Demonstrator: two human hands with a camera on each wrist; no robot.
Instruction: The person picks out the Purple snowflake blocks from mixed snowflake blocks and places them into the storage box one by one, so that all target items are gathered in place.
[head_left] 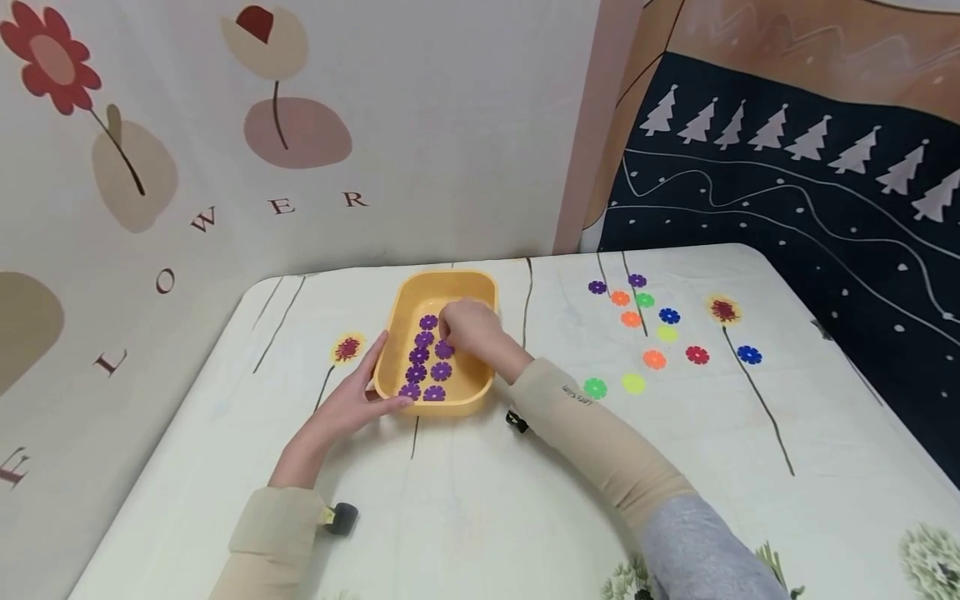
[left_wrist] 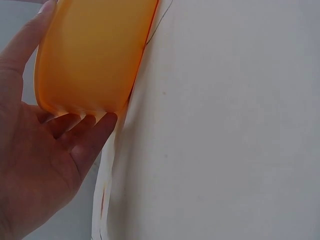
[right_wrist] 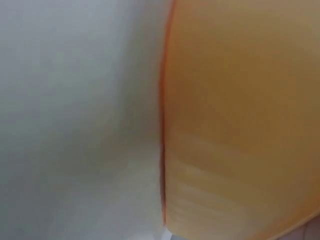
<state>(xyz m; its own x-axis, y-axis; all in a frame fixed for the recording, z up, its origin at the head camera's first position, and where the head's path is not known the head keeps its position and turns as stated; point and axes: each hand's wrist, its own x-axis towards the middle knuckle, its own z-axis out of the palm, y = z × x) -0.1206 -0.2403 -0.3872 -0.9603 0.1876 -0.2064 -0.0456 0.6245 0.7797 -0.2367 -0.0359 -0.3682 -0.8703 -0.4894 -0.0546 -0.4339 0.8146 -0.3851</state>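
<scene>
A yellow plastic tray (head_left: 480, 287) sits on the table, with purple flower-shaped discs (head_left: 441, 372) in two rows inside it. My left hand (head_left: 351, 406) grips the tray's near left corner, thumb along the near rim; in the left wrist view, the fingertips of that hand (left_wrist: 45, 150) press against the tray wall (left_wrist: 90, 55). My right hand (head_left: 472, 327) reaches into the tray, fingers bent down at the top of the right row. Its fingertips are hidden, so whether they pinch a disc cannot be told. Tray wall (right_wrist: 240, 115) fills much of the right wrist view.
Loose flower-shaped discs in several colours lie on the right of the table, among them a red one (head_left: 697, 355), a blue one (head_left: 749, 354) and a green one (head_left: 595, 388). A white flower-print cloth (head_left: 465, 500) covers the table. Patterned fabric hangs behind.
</scene>
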